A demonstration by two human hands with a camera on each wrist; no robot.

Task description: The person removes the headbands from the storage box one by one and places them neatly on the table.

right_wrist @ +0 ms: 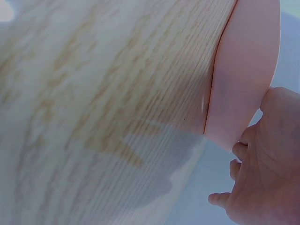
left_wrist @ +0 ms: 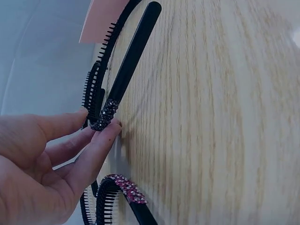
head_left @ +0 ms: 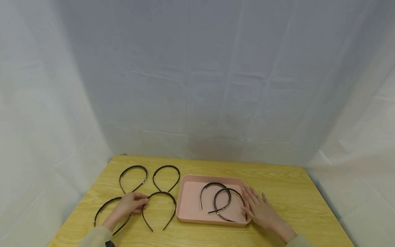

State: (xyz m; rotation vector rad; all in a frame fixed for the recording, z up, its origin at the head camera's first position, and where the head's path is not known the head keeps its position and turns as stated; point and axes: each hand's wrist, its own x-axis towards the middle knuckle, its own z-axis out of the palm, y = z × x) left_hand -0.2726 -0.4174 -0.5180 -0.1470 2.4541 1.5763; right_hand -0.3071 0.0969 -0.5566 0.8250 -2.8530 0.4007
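Note:
My left hand pinches one arm of a black toothed headband between thumb and fingers, its two ends pointing toward me. Dark sparkling stones cover the part by the fingertips in the left wrist view. Under my left forearm lies another headband, partly hidden; pink stones show on a band below the hand. My right hand rests at the right side of a pink tray, fingers straight and spread, thumb over the rim. Inside the tray two headbands overlap.
Two more headbands, one at the back left and one beside it, lie on the wooden table. Pale sheeting hangs behind the table and along both sides.

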